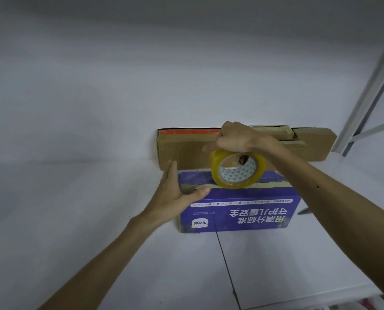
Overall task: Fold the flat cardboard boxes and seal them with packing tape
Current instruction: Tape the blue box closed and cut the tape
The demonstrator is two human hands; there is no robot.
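Yellow tape roll [235,175] atop blue cardboard box [240,213]

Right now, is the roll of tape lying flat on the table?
No, the right hand holds the tape roll upright on the blue box.

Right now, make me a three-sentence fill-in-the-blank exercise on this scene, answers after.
The right hand holds the tape roll on the ____ of the blue box. The left hand presses the box's ____ end. Behind the box stands flat ____ cardboard.
Missing: top; left; brown.
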